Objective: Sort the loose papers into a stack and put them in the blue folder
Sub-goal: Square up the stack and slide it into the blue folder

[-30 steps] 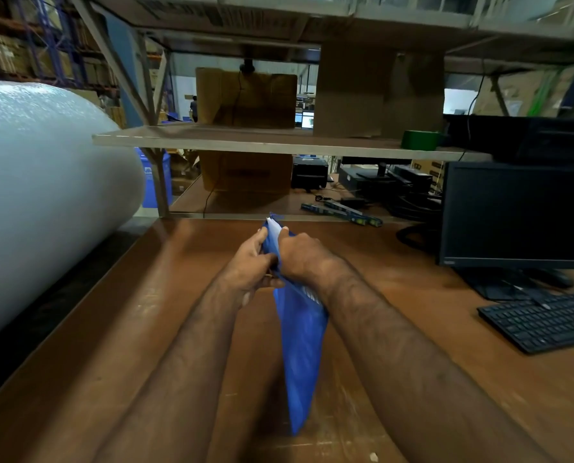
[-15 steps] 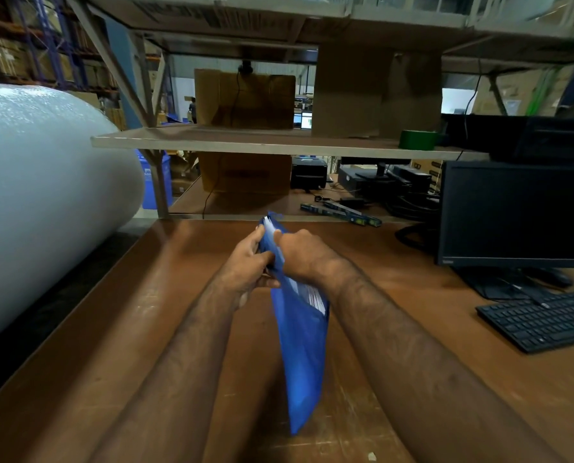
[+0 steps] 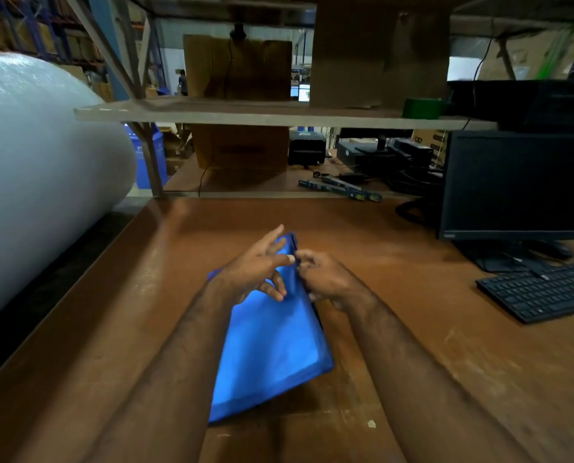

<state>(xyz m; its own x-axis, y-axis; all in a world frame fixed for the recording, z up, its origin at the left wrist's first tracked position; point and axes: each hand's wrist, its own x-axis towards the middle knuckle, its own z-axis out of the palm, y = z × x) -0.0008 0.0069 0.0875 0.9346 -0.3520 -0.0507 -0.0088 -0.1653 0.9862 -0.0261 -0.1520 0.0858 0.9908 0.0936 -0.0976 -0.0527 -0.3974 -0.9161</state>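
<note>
Over brown table (image 3: pixel 412 329), both hands (image 3: pixel 255 269) at blue folder (image 3: pixel 272 345).

Folder (image 3: pixel 272 349) on table (image 3: pixel 412 362), keyboard (image 3: pixel 543 292) right

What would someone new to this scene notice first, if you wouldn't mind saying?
Most likely the bright blue folder, lying tilted on the brown table at centre, with the left hand spread over its far end and the right hand pinching its right edge. Next, the huge white bubble-wrap roll filling the left side, and the dark monitor and keyboard at right.
</note>
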